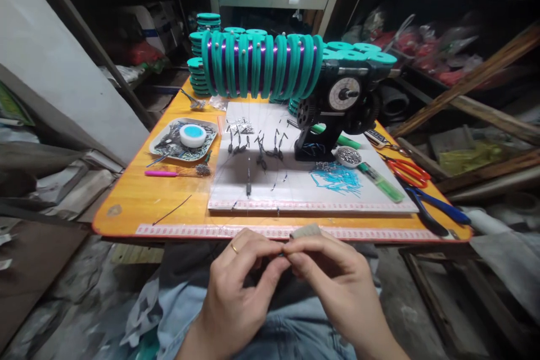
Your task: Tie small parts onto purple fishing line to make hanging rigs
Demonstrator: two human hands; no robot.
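Observation:
My left hand (240,275) and my right hand (333,275) meet over my lap, just in front of the orange table (139,202). Both are closed in a pinch, fingertips touching each other around something too small to make out. A ring sits on a left finger. A small grey block (306,230) shows just above the right fingers at the table's edge. Thin lines run from the hands up across the white board (295,185), where several dark hooks and sinkers (257,146) lie. Behind stands a row of teal spools (261,64) on a black winder (337,107).
A tray of small metal parts with a white tape roll (193,135) sits at the left, with a pink tool (162,174) beside it. Red-handled scissors (407,171), blue pliers (439,208) and a green lighter (382,181) lie at the right. Shelves and wooden planks surround the table.

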